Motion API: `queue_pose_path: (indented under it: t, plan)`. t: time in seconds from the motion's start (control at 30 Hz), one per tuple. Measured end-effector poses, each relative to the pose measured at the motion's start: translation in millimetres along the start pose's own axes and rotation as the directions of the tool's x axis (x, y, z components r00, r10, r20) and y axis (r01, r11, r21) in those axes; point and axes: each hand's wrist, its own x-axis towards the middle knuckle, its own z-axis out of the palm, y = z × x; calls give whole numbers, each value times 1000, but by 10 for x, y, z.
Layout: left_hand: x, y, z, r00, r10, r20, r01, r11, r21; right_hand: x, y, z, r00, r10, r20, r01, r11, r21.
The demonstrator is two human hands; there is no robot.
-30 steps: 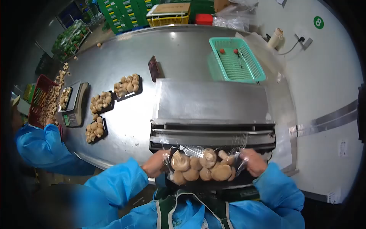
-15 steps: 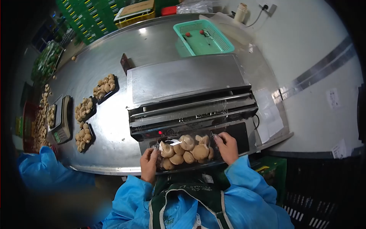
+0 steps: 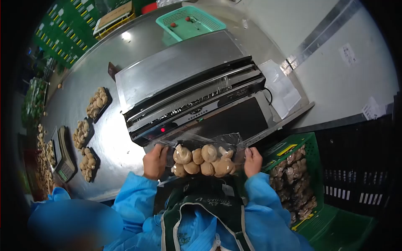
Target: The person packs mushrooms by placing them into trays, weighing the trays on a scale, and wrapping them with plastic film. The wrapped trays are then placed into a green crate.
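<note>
A pack of brown mushrooms [image 3: 204,160] under clear film hangs between my hands at the table's front edge, close to the apron. On its left side my left hand [image 3: 155,161] pinches the film. My right hand [image 3: 253,162] grips the film at the right end, fingers closed. Just beyond the pack stands the wrapping machine [image 3: 197,104], with a red light lit and a dark flat plate at its front.
Several black trays of mushrooms [image 3: 97,103] lie left on the metal table, beside a scale [image 3: 64,154]. A turquoise basket [image 3: 190,23] is at the back. A green crate [image 3: 315,167] of wrapped packs stands right. A co-worker's blue sleeve shows lower left.
The pack has come off the machine's front, toward my body, with both hands still on its film. The view has turned right, and the green crate's contents now show.
</note>
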Motion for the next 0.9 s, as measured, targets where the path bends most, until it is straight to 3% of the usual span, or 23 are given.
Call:
queue_pose_path:
  t: [0.03,0.1,0.13,0.17,0.2,0.23,0.27,0.3,0.33,0.37,0.4,0.43,0.5,0.57,0.6,0.63,0.7,0.77,0.87,0.9]
  plan:
    - [135,-21,83,986,167,4,-166,978,128,-6,77,162,996,-50,-78,47,998,-44]
    - [303,-29,218,981,185,56,-192,965,179,-112,207,481,992,108,-66,-96,982,162]
    - [341,-27,247,977,188,98,-205,954,220,-203,253,668,981,192,-21,-162,877,452]
    - [355,-14,258,974,194,113,-216,949,230,-287,293,804,966,254,42,-211,688,694]
    - [340,-3,264,966,215,142,-241,950,199,-362,-33,681,801,311,511,-551,52,833]
    - [314,11,264,957,236,167,-263,951,165,-470,-288,623,797,-28,604,-605,-29,796]
    - [236,32,234,964,122,237,-141,988,63,-519,-450,600,703,-380,602,-670,-70,739]
    - [134,44,215,952,-8,306,80,971,-226,-558,-592,578,584,-535,611,-734,-26,679]
    - [-72,-4,242,923,-143,357,335,754,-565,-630,-699,541,494,-570,657,-778,48,626]
    - [-280,-61,262,864,-232,447,504,365,-783,-684,-780,480,398,-595,699,-810,130,572]
    - [-451,-93,206,777,-168,607,620,37,-784,-755,-833,372,319,-594,739,-822,215,528]
    - [-621,-92,149,686,-48,726,685,-292,-667,-818,-885,233,239,-580,779,-825,301,478]
    - [-1047,152,190,843,153,515,513,59,-857,-960,-958,32,120,-538,835,-810,433,396]
    - [-978,631,-141,725,247,643,673,-61,-737,-1050,-1021,-121,39,-487,872,-780,531,331]
    - [-908,911,-333,671,339,659,741,-278,-612,-1096,-1035,-189,18,-464,886,-764,566,312]
    - [-920,851,-340,675,341,655,738,-286,-611,-1123,-1063,-235,-4,-443,896,-747,597,292]
    - [-919,720,-325,630,408,661,597,290,-748,-1186,-1077,-280,-37,-413,910,-707,654,269]
    - [-994,754,-374,677,430,597,576,196,-794,-1243,-1089,-300,-73,-398,914,-665,703,253]
    - [-921,725,-518,355,474,806,513,623,-591,-1305,-1041,-175,-122,-378,918,-568,785,248]
    - [-944,722,-530,285,497,820,490,659,-570,-1301,-958,-69,-105,-305,946,-447,865,229]
